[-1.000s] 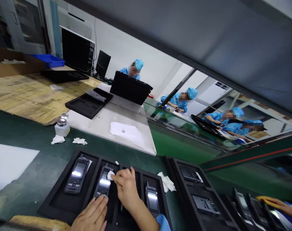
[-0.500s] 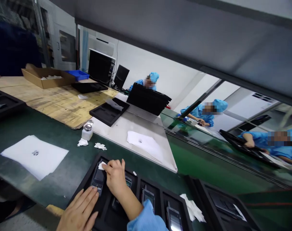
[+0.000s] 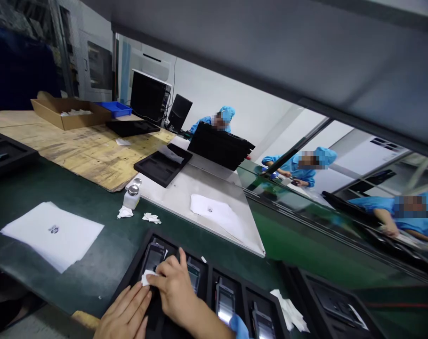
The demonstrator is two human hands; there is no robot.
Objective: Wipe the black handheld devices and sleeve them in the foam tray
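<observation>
My right hand (image 3: 178, 289) pinches a small folded white tissue (image 3: 147, 277) against a dark handheld device with a screen (image 3: 154, 255). The device lies in the leftmost compartment of a black foam tray (image 3: 138, 258). My left hand (image 3: 126, 313) rests flat at the device's lower end, fingers stretched and nearly touching the tissue. That lower end is hidden by my hands. A second device (image 3: 193, 277) is partly covered by my right hand. Farther right in the tray lie a third device (image 3: 225, 301) and another device (image 3: 263, 325), screens up.
Crumpled tissue (image 3: 289, 310) lies right of the tray, beside another black tray (image 3: 335, 301). A pump bottle (image 3: 132, 197), tissue wads (image 3: 152, 218) and white sheets (image 3: 53, 235) are on the green bench. A grey shelf (image 3: 270, 56) hangs overhead. Co-workers in blue sit beyond.
My right hand has slid the tissue down the device from its upper end to near my left fingertips. My left hand stays flat. The view has shifted slightly.
</observation>
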